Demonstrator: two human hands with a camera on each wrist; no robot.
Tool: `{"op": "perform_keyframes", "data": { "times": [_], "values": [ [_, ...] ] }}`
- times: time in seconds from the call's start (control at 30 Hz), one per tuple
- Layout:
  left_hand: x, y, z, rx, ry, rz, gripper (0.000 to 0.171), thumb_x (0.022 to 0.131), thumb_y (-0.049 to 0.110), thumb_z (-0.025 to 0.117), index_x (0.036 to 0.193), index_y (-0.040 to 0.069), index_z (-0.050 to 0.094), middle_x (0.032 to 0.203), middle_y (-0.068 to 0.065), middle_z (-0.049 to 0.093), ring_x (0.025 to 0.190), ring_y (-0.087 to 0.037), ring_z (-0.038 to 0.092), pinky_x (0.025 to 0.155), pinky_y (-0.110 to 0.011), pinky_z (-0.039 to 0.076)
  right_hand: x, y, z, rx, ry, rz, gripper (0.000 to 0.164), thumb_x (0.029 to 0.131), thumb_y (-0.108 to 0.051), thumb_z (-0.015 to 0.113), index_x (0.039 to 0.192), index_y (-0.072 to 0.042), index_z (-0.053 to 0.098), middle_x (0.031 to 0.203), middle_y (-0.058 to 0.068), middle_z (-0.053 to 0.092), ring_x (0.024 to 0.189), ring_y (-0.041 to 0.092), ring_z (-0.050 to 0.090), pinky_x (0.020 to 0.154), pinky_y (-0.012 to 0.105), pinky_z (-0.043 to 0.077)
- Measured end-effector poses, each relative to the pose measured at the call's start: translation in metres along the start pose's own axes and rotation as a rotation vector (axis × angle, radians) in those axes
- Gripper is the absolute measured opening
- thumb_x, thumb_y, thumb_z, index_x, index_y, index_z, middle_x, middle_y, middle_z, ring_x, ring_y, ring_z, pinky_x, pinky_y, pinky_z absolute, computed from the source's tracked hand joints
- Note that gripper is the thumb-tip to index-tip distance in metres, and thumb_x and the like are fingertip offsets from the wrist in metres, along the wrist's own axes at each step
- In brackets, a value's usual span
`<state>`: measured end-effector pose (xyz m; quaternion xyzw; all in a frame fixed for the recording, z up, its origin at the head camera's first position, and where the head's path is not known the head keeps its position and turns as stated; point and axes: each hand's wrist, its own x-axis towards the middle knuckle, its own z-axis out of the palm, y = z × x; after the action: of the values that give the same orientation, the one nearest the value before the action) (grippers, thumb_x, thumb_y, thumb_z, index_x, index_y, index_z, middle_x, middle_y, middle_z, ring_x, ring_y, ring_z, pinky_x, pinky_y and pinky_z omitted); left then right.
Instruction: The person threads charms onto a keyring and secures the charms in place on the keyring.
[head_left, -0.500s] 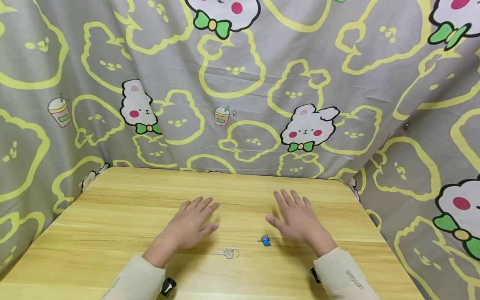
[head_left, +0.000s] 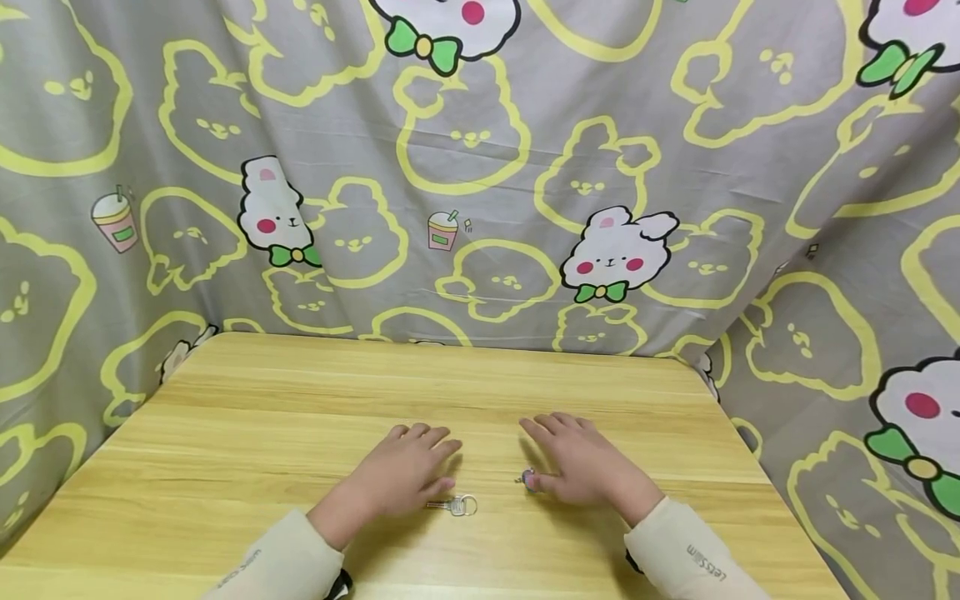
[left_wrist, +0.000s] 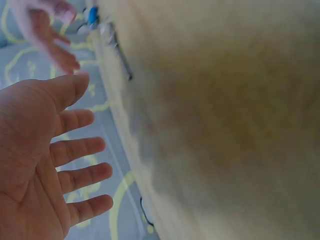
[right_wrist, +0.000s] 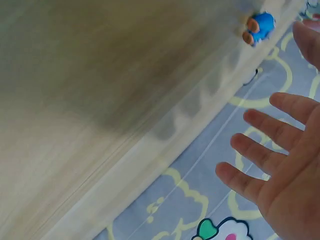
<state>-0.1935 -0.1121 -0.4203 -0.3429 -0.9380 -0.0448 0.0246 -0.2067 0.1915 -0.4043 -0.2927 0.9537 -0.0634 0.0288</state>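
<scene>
A silver key (head_left: 456, 505) with a ring lies on the wooden table (head_left: 300, 392), just below the thumb of my left hand (head_left: 408, 471). To its right is a small blue figure (right_wrist: 262, 26) with orange feet, partly covered by the thumb of my right hand (head_left: 581, 462) in the head view. Both hands hover above the table with fingers spread and relaxed, palms empty in the wrist views. In the left wrist view the key (left_wrist: 119, 52) and the figure (left_wrist: 93, 17) appear near the top, apart from the left fingers.
A grey curtain (head_left: 480, 275) with yellow animal outlines and white rabbits hangs behind the table and along both sides. Light sleeves (head_left: 285, 554) cover the forearms, with a dark strap (head_left: 341, 585) at the left wrist.
Both hands have come lower and nearer the two small objects. The left has shifted right toward the key; the right thumb now covers part of the blue figure. Key and figure stay put.
</scene>
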Motion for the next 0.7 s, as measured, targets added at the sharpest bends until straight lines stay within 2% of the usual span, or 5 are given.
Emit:
{"op": "perform_keyframes", "data": {
  "times": [0.2,0.37,0.43,0.53,0.7],
  "values": [
    [-0.003,0.009,0.009,0.046,-0.019,0.084,0.051,0.102,0.047,0.059,0.143,0.017,0.058,0.143,-0.006,0.058,0.129,-0.028,0.055,0.104,-0.052,0.046,0.000,-0.008,0.003,-0.050,-0.042,-0.088,0.070,0.094,-0.046,0.073,0.150,-0.010,0.052,0.145,0.011,0.057,0.135,0.035,0.050,0.108,0.060,0.040],
    [-0.005,0.015,0.011,0.016,-0.019,0.125,0.044,0.102,0.046,0.060,0.136,0.019,0.063,0.135,-0.001,0.061,0.121,-0.022,0.058,0.096,-0.048,0.050,0.002,-0.009,0.008,-0.070,-0.025,-0.195,0.050,0.092,-0.042,0.077,0.132,-0.014,0.065,0.118,0.000,0.066,0.107,0.020,0.063,0.089,0.044,0.053],
    [-0.005,0.018,0.011,-0.001,-0.011,0.127,0.039,0.101,0.045,0.063,0.131,0.020,0.066,0.130,0.001,0.062,0.116,-0.020,0.059,0.093,-0.045,0.051,0.003,-0.008,0.011,-0.058,-0.011,-0.236,0.040,0.092,-0.038,0.078,0.124,-0.016,0.067,0.107,-0.003,0.066,0.094,0.014,0.061,0.080,0.037,0.054],
    [-0.004,0.021,0.012,-0.036,0.005,0.135,0.029,0.099,0.040,0.068,0.121,0.022,0.070,0.121,0.004,0.063,0.106,-0.015,0.059,0.085,-0.039,0.051,0.004,-0.008,0.016,-0.043,0.015,-0.280,0.027,0.093,-0.029,0.078,0.114,-0.014,0.070,0.099,-0.005,0.065,0.085,0.008,0.058,0.072,0.030,0.052],
    [0.000,0.023,0.014,-0.094,0.022,0.151,0.016,0.096,0.033,0.074,0.109,0.024,0.074,0.111,0.008,0.065,0.091,-0.008,0.055,0.075,-0.029,0.047,0.005,-0.009,0.021,-0.094,0.067,-0.323,0.009,0.094,-0.020,0.077,0.098,-0.015,0.070,0.093,-0.006,0.064,0.080,0.007,0.057,0.070,0.031,0.052]
  ]
}}
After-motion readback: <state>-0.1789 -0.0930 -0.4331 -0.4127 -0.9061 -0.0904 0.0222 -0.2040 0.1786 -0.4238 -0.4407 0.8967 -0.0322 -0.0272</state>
